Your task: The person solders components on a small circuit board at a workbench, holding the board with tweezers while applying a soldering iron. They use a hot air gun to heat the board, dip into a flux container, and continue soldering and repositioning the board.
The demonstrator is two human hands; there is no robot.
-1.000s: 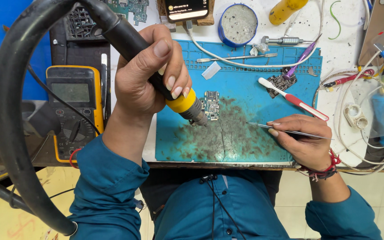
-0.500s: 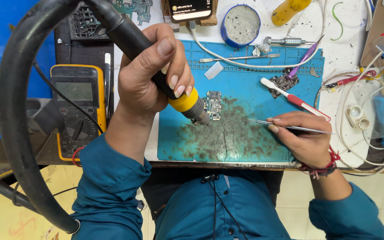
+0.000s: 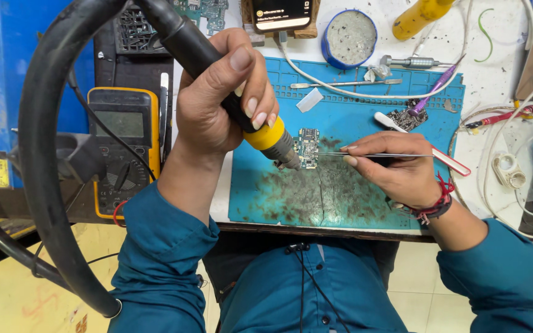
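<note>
1. Fingers of the left hand (image 3: 217,105) are wrapped around a black hot-air handpiece (image 3: 217,74), nozzle angled down at a small circuit board (image 3: 308,147).
2. Tweezers (image 3: 371,154) are pinched shut in the right hand (image 3: 396,172), tips touching the board.
3. The board is seen lying on a blue work mat (image 3: 353,117).

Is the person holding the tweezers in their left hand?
No: the thin metal tweezers are pinched in the right hand, while the left hand grips the black and yellow hot-air tool.

A teal long-sleeved button-up shirt (image 3: 316,296) with dark buttons covers both arms; red and black thread bands (image 3: 434,200) circle the right wrist.
</note>
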